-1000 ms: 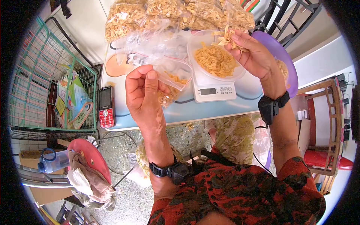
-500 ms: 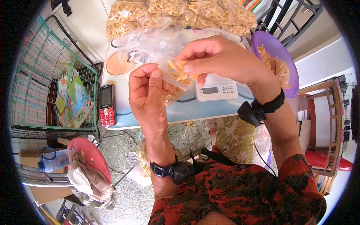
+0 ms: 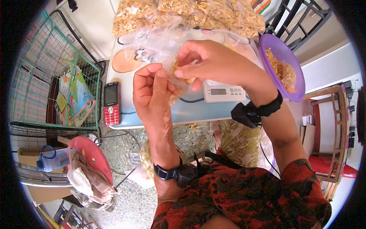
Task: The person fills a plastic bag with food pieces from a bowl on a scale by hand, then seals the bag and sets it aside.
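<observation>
My left hand (image 3: 150,89) pinches the edge of a clear plastic bag (image 3: 174,99) between thumb and fingers. Yellowish-brown dried strips show in the lower part of that bag. At the bag's mouth, my right hand (image 3: 219,63) has its fingers closed around a small bunch of dried strips (image 3: 188,80), partly hidden by the fingers. A white digital scale (image 3: 225,91) lies on the table just right of the bag. Loose clear plastic bags (image 3: 152,40) are spread behind my hands.
Filled bags of dried strips (image 3: 187,15) line the table's back. A purple basin (image 3: 299,74) with more strips stands at the right. A red-and-black keypad phone (image 3: 111,103) lies at the left edge, beside a green wire cage (image 3: 78,95). A red stool (image 3: 89,152) holds cloths.
My right hand has moved left and closer to my left hand, bringing the strips into the bag's mouth. The view has shifted slightly.
</observation>
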### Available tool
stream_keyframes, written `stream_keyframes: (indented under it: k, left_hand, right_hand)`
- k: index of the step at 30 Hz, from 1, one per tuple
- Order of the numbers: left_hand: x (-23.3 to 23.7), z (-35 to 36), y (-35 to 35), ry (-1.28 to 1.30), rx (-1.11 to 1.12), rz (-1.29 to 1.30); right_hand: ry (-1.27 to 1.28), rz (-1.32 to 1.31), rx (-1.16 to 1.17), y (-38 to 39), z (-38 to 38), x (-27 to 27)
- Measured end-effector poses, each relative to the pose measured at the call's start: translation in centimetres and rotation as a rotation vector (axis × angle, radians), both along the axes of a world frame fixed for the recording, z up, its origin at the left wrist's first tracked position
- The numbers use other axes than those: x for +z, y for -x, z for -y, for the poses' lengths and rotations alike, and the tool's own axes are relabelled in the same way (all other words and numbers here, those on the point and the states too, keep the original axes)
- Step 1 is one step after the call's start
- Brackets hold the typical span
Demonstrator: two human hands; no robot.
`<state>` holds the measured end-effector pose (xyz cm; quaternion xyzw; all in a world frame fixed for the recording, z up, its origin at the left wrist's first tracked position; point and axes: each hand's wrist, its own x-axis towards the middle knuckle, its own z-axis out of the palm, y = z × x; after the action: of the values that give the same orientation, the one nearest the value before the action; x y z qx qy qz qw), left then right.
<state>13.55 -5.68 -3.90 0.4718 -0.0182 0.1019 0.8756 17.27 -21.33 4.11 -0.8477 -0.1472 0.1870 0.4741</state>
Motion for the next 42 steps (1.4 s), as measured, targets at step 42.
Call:
stream_keyframes:
  k: [42]
  left_hand:
    - [0.3, -0.1, 0.2, 0.047, 0.07, 0.056]
  right_hand:
    - [0.387, 0.474, 0.419, 2.5, -1.3, -2.6]
